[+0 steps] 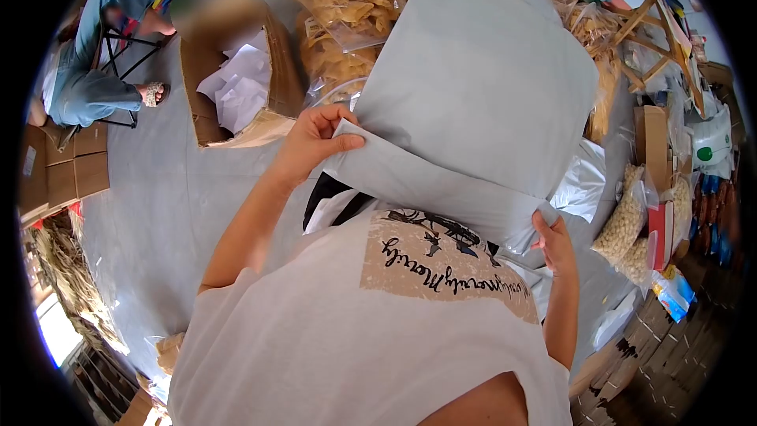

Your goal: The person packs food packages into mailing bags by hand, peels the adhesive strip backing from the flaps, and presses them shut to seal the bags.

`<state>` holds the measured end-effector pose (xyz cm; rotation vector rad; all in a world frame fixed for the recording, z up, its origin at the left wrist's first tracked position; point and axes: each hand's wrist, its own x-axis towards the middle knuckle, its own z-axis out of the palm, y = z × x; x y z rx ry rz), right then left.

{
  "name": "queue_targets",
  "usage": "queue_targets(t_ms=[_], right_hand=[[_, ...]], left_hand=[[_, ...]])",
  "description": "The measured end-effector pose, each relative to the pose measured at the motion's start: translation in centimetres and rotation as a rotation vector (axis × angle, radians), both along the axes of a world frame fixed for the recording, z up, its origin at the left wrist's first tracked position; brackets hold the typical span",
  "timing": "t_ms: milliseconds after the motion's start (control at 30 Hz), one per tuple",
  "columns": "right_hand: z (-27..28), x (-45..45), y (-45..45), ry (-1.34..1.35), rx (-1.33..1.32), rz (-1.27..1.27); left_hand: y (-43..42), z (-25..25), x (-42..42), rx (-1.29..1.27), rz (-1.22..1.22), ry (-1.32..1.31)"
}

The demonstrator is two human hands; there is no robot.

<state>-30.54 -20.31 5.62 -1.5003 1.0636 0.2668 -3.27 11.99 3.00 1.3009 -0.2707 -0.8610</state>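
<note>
A large grey poly mailer bag (481, 71) stretches out in front of my body, its near edge turned back as a wide flap (434, 173). My left hand (315, 142) pinches the left corner of this flap between thumb and fingers. At the flap's right corner, my right hand (554, 241) is closed on the edge in a similar pinch. The bag looks rather flat, with creases by the fold; whatever it may contain is hidden. Shiny silver-grey plastic (582, 181) shows from under its right side.
An open cardboard box (280, 71) with white paper sheets (240, 87) stands at left. Clear bags of tan pieces (347, 12) lie beyond it. Right are bags of pale pellets (619, 225) and a wooden frame (658, 24). A seated person (102, 95) is at upper left.
</note>
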Motion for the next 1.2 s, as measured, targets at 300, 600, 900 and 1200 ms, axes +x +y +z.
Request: queue_targets(t_ms=[300, 600, 900, 1200], right_hand=[[-1.9, -1.4, -1.2, -0.05, 0.162, -0.059], [-1.7, -1.5, -2.2, 0.032, 0.196, 0.01], [11.1, 12.0, 2.3, -0.341, -0.495, 0.512], [4.9, 23.0, 11.9, -0.764, -0.796, 1.19]], left_hand=[[1.1, 1.0, 2.5, 0.116, -0.287, -0.053], [-1.7, -0.3, 0.0, 0.274, 0.074, -0.49], [-2.2, 0.7, -0.8, 0.255, 0.176, -1.147], [-2.3, 1.2, -1.8, 0.299, 0.324, -1.508]])
